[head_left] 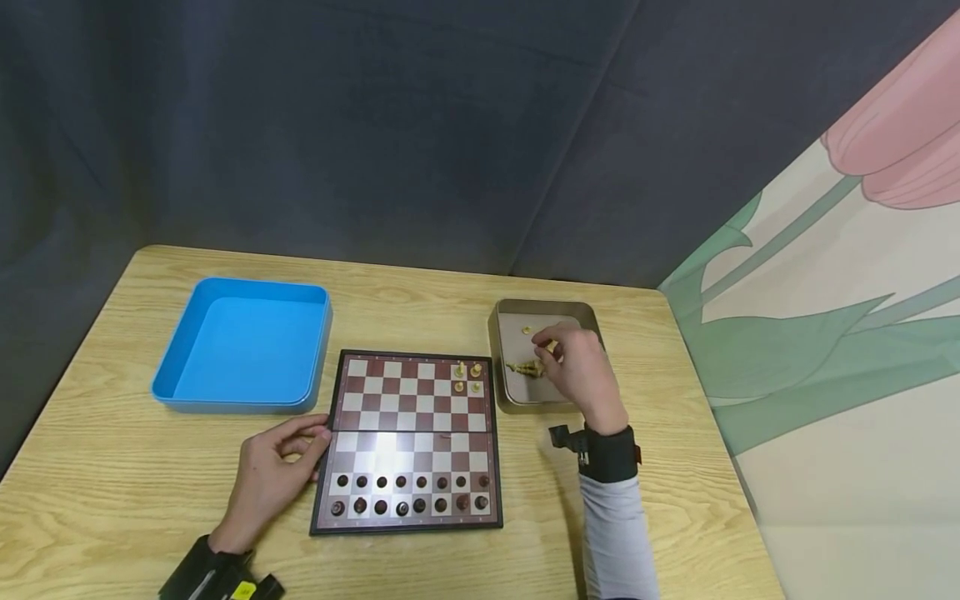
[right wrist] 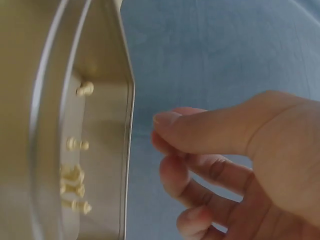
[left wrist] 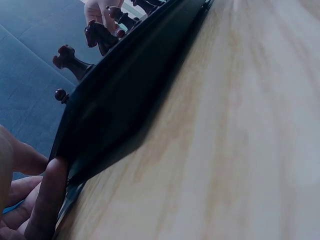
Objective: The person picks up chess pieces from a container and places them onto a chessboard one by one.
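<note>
A folding chessboard lies on the table with two rows of dark chess pieces standing along its near side. Several gold chess pieces stand in its far right corner. My left hand touches the board's left edge near the fold, thumb and index fingertips against the rim. Over the metal tin, my right hand hangs with loosely bent fingers, thumb close to the index finger. No piece shows between them in the right wrist view. Loose gold pieces lie inside the tin below that hand.
An open blue tray sits at the back left of the wooden table. Dark cloth hangs behind the table's far edge. A floral-patterned curtain borders the right side.
</note>
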`<state>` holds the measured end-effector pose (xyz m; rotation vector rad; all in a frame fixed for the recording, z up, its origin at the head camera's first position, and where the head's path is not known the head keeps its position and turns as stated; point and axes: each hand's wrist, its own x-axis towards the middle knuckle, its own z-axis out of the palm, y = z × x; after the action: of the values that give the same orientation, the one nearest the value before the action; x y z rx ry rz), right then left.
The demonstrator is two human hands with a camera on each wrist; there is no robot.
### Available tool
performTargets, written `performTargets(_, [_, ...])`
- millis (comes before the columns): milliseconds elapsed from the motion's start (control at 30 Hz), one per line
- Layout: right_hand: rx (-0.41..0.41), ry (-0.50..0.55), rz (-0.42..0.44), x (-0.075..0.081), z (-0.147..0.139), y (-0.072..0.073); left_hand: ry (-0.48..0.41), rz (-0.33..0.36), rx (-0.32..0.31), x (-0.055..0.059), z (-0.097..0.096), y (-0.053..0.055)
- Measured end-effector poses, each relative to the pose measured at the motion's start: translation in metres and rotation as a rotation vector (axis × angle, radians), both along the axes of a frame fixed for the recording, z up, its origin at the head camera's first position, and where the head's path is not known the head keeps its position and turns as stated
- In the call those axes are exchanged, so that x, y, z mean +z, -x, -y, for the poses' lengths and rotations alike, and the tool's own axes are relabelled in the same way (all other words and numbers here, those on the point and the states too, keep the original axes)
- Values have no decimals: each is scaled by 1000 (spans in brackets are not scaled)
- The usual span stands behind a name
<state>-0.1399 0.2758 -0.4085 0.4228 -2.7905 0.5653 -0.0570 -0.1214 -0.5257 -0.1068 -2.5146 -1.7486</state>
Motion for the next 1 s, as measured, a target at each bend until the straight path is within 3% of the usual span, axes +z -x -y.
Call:
performTargets(567, [-112,-17,146,-13,-25,9,-3,-24,-5,-2,0,1])
performTargets(667, [-124,-37,226,-15,-25,10,-6,-28,-6,-1,0,2])
performTargets(867, [-214,-81,465,-25,-20,8,-13,-24,-9,0,1,2])
performTargets(1000, [-237,-126,516,-31,-17,7,-18,-9,-20,1,1,0])
